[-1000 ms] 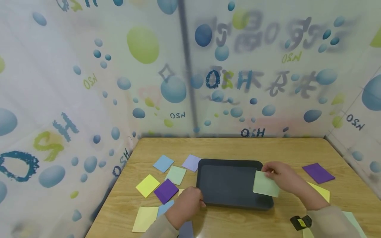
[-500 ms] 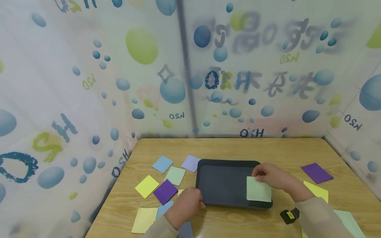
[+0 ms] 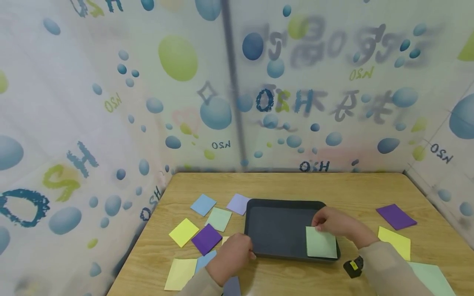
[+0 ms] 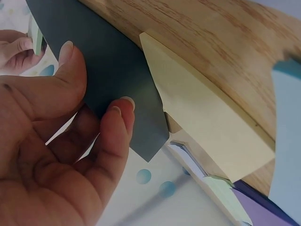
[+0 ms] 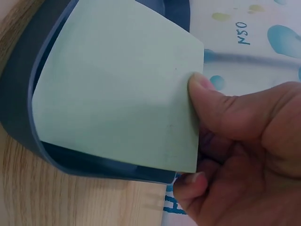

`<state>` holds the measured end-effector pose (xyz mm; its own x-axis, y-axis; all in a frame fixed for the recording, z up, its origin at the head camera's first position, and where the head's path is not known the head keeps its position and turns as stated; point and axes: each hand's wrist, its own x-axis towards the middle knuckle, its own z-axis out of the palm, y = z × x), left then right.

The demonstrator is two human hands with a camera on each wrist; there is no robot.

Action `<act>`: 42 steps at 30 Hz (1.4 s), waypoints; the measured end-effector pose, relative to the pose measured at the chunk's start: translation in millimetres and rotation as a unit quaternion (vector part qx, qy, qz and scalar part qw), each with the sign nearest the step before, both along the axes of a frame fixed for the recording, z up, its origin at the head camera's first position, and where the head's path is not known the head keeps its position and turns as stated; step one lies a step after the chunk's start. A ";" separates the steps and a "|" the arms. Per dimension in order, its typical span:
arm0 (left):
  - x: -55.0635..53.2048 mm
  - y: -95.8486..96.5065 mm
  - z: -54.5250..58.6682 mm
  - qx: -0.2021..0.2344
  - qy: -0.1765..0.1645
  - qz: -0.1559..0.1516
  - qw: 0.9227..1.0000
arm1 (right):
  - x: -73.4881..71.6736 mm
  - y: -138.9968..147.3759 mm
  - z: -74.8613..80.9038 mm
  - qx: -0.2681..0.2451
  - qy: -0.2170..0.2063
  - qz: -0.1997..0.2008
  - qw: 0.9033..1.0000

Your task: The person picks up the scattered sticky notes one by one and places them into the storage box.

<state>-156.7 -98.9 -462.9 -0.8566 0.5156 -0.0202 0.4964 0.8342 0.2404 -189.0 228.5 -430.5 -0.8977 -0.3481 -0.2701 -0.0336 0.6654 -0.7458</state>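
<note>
A dark grey rectangular tray (image 3: pixel 275 230) lies on the wooden table. My left hand (image 3: pixel 233 254) grips the tray's near left side, with thumb and fingertips on its dark wall (image 4: pixel 110 61) in the left wrist view. My right hand (image 3: pixel 338 225) pinches a pale green sticky note (image 3: pixel 321 244) by its far edge, over the right end of the tray. In the right wrist view, the note (image 5: pixel 117 89) slants within the tray's rim (image 5: pixel 32 89), its lower edge close to the wall. Whether it touches the tray floor, I cannot tell.
Several sticky notes lie left of the tray, among them a dark purple one (image 3: pixel 206 239), a bright yellow one (image 3: pixel 184 232) and a light blue one (image 3: pixel 203 204). At the right are a purple note (image 3: pixel 396 216), a yellow note (image 3: pixel 395 241) and a green one (image 3: pixel 431 275).
My right hand has carried the pale green sticky note left and toward me, from across the tray's right rim to inside its near right corner. The left hand has stayed on the tray.
</note>
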 end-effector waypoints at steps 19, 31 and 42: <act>-0.3 1.9 1.9 -0.008 -0.005 -0.001 1.000 | -8.2 -3.7 -16.5 0.020 0.027 0.027 0.999; 0.5 0.5 3.2 -0.009 -0.008 0.003 1.000 | -13.0 -18.0 -17.3 0.125 0.070 0.013 0.990; 2.6 0.9 3.6 -0.012 0.005 0.002 1.000 | -13.2 -26.5 -26.2 0.165 0.093 0.008 0.982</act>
